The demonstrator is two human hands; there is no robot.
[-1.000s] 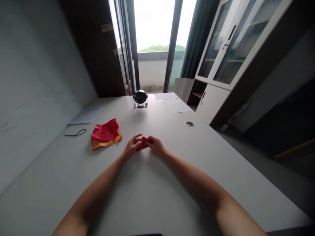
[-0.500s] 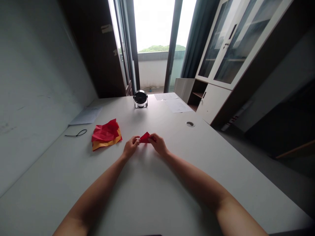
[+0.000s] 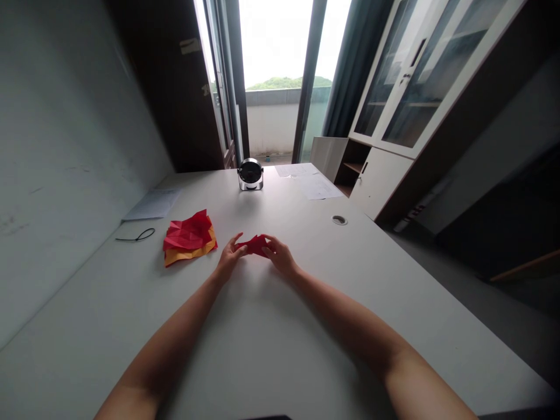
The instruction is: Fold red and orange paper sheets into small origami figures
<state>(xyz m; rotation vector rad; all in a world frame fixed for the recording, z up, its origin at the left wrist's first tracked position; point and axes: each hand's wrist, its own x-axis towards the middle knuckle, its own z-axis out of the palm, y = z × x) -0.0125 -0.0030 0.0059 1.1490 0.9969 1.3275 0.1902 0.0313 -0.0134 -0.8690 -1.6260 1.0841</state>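
Observation:
A small folded piece of red paper (image 3: 256, 245) is between my two hands, over the middle of the white table (image 3: 262, 326). My left hand (image 3: 230, 254) holds its left end, with the thumb on the near side and a finger raised behind. At the right end, my right hand (image 3: 279, 254) pinches the paper between thumb and fingers. To the left of my hands lie crumpled sheets, red paper (image 3: 189, 231) on top of orange paper (image 3: 192, 254).
Left of the sheets are a black cable tie (image 3: 139, 236) and white papers (image 3: 153, 204). A small round black-and-silver device (image 3: 251, 174) stands near the far edge. Farther right are more papers (image 3: 319, 187), a round table hole (image 3: 339, 220) and a cabinet (image 3: 387, 181).
The red paper has gone from a neat triangle to a wider, irregular shape. My left hand has spread its fingers more around the left end. The right hand has barely moved.

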